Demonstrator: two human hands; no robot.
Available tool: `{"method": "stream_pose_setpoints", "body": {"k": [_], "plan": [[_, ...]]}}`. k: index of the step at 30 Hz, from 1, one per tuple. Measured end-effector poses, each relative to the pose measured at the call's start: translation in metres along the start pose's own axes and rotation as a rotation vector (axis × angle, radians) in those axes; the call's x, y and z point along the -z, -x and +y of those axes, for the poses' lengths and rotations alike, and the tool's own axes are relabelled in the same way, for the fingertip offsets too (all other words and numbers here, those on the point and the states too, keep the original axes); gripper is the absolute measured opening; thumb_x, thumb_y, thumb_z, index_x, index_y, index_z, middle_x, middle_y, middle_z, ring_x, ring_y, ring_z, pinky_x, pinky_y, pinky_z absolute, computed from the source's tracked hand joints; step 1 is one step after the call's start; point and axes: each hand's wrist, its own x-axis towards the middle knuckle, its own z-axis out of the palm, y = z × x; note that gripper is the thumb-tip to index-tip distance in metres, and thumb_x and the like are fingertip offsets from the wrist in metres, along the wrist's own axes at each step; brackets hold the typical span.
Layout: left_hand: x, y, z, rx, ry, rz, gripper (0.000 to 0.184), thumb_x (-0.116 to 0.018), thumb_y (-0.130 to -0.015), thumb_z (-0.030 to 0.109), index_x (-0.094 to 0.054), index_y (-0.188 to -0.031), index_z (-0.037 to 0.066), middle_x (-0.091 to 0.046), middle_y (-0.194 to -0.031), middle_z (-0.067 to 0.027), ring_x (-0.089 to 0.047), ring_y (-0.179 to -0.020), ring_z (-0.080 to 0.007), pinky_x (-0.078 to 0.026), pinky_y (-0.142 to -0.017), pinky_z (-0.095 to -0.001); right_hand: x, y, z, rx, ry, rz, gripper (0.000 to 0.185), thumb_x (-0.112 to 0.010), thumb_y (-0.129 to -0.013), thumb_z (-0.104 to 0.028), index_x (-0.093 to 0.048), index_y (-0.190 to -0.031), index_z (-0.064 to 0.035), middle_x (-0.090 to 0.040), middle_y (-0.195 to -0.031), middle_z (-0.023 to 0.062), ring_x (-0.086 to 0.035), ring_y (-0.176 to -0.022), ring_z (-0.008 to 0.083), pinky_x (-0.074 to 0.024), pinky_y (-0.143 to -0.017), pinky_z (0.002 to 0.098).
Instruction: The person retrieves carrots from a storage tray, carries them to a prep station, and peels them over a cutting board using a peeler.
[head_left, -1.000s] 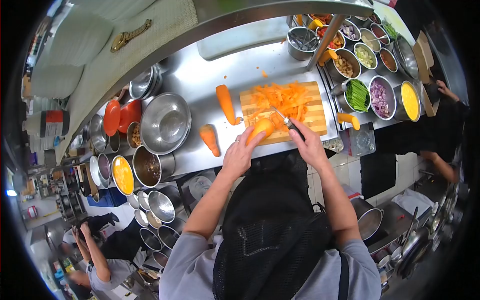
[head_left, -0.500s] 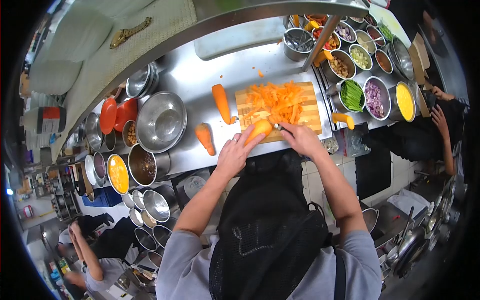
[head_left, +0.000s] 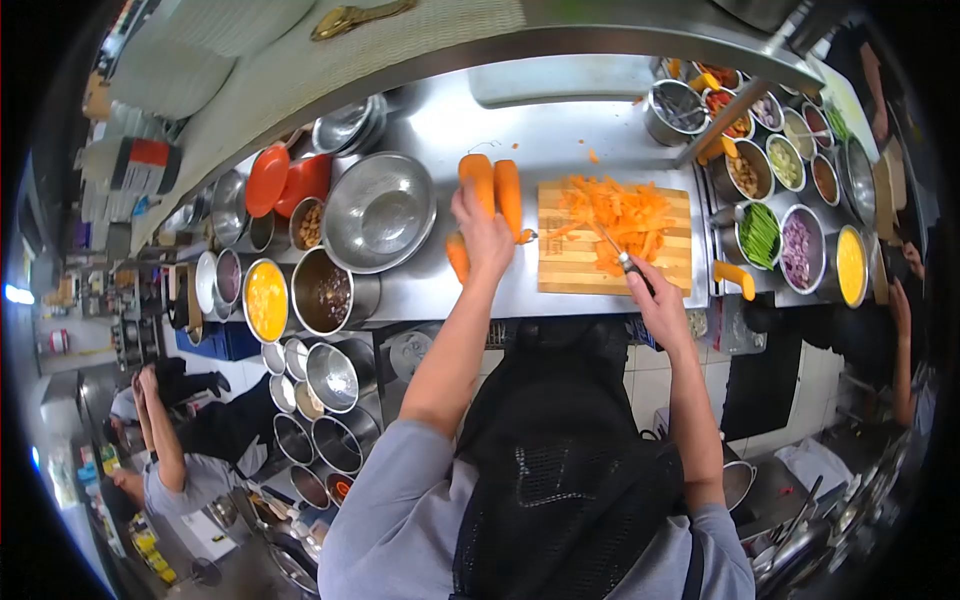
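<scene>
My left hand (head_left: 478, 232) is closed on a peeled carrot (head_left: 477, 180), to the left of the cutting board. A second carrot (head_left: 510, 197) lies right beside it, and a third carrot (head_left: 457, 257) is partly hidden behind my fingers. My right hand (head_left: 657, 300) grips the dark handle of a knife (head_left: 635, 270); its thin blade points at the pile of orange carrot shavings (head_left: 620, 218). Those shavings cover much of the wooden cutting board (head_left: 580, 280).
A large steel bowl (head_left: 382, 212) stands left of the carrots. Containers of yellow liquid (head_left: 266, 300) and dark liquid (head_left: 325, 290) sit near the front edge. Several tubs of cut vegetables, including red onion (head_left: 798, 245), line the right. A shelf edge (head_left: 620, 45) crosses above. Other people work on both sides.
My left hand has carried the carrot leftward off the cutting board, to the other carrots. The knife has come away from the carrot and stays in my right hand. The view has shifted.
</scene>
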Motion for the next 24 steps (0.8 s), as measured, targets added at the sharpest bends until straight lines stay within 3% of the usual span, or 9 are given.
{"method": "stream_pose_setpoints", "body": {"k": [2, 5, 10, 12, 17, 18, 19, 21, 24], "plan": [[-0.014, -0.007, -0.010, 0.167, -0.030, -0.013, 0.082, -0.056, -0.092, -0.010, -0.024, -0.166, 0.000, -0.027, -0.162, -0.0334, -0.042, -0.143, -0.0569, -0.039, -0.120, -0.0589, -0.003, 0.004, -0.002, -0.078, -0.076, 0.028, 0.044, -0.065, -0.111, -0.030, -0.068, -0.142, 0.0007, -0.078, -0.124, 0.0250, -0.076, -0.116, 0.0341, -0.0559, -0.100, 0.0389], [-0.017, -0.003, -0.010, 0.184, -0.087, -0.052, 0.084, -0.060, -0.091, -0.008, -0.024, -0.166, 0.001, -0.028, -0.163, -0.0336, -0.042, -0.141, -0.0577, -0.040, -0.118, -0.0592, -0.006, 0.006, 0.005, -0.093, -0.048, 0.044, 0.044, -0.064, -0.111, -0.029, -0.067, -0.142, 0.0025, -0.077, -0.127, 0.0247, -0.075, -0.118, 0.0338, -0.0553, -0.103, 0.0388], [0.041, 0.025, -0.006, -0.059, -0.416, 0.028, 0.072, -0.068, -0.093, 0.010, -0.040, -0.159, 0.002, -0.051, -0.148, -0.0294, -0.050, -0.137, -0.0529, -0.043, -0.115, -0.0589, -0.012, 0.007, -0.002, 0.015, 0.031, 0.035, 0.046, -0.061, -0.112, -0.027, -0.061, -0.149, 0.0015, -0.070, -0.139, 0.0270, -0.069, -0.130, 0.0389, -0.0515, -0.110, 0.0420], [0.048, 0.034, -0.022, -0.027, -0.439, 0.052, 0.070, -0.070, -0.093, 0.014, -0.045, -0.157, 0.003, -0.055, -0.145, -0.0286, -0.052, -0.135, -0.0516, -0.044, -0.114, -0.0582, -0.021, 0.005, 0.000, 0.041, 0.043, 0.037, 0.046, -0.061, -0.112, -0.026, -0.061, -0.149, 0.0008, -0.071, -0.137, 0.0277, -0.069, -0.128, 0.0413, -0.0523, -0.109, 0.0434], [0.055, 0.028, -0.070, 0.199, -0.324, -0.233, 0.072, -0.081, -0.089, 0.023, -0.053, -0.152, 0.005, -0.059, -0.141, -0.0288, -0.060, -0.129, -0.0453, -0.050, -0.109, -0.0556, -0.042, 0.005, -0.001, 0.138, 0.142, -0.015, 0.044, -0.061, -0.110, -0.026, -0.062, -0.147, -0.0016, -0.072, -0.128, 0.0292, -0.069, -0.120, 0.0476, -0.0552, -0.103, 0.0490], [0.061, 0.030, -0.085, 0.177, -0.281, -0.222, 0.071, -0.083, -0.092, 0.028, -0.053, -0.152, 0.006, -0.061, -0.134, -0.0240, -0.063, -0.123, -0.0383, -0.054, -0.104, -0.0486, -0.040, 0.005, -0.004, 0.081, 0.243, -0.064, 0.044, -0.061, -0.110, -0.025, -0.062, -0.146, -0.0019, -0.073, -0.124, 0.0290, -0.069, -0.117, 0.0479, -0.0557, -0.101, 0.0502], [0.073, 0.036, -0.065, 0.165, -0.275, -0.233, 0.071, -0.083, -0.092, 0.028, -0.053, -0.152, 0.006, -0.061, -0.134, -0.0240, -0.063, -0.123, -0.0383, -0.054, -0.104, -0.0486, -0.038, 0.003, -0.005, 0.023, 0.340, -0.108, 0.043, -0.062, -0.109, -0.025, -0.062, -0.146, -0.0022, -0.074, -0.121, 0.0289, -0.070, -0.114, 0.0481, -0.0563, -0.098, 0.0514], [0.111, 0.049, -0.005, 0.338, 0.045, -0.267, 0.060, -0.083, -0.097, 0.032, -0.056, -0.142, 0.005, -0.061, -0.126, -0.0146, -0.061, -0.116, -0.0257, -0.052, -0.102, -0.0396, -0.028, 0.003, 0.007, 0.040, 0.346, -0.070, 0.043, -0.064, -0.108, -0.024, -0.063, -0.146, -0.0027, -0.074, -0.118, 0.0292, -0.071, -0.111, 0.0472, -0.0569, -0.096, 0.0515], [0.077, 0.072, 0.006, 0.254, 0.316, -0.220, 0.055, -0.085, -0.097, 0.036, -0.058, -0.130, 0.001, -0.065, -0.118, -0.0167, -0.062, -0.109, -0.0256, -0.051, -0.100, -0.0378, -0.007, 0.004, -0.020, 0.117, 0.196, 0.126, 0.043, -0.063, -0.110, -0.021, -0.062, -0.149, -0.0016, -0.075, -0.124, 0.0281, -0.074, -0.117, 0.0425, -0.0571, -0.100, 0.0443]]}}
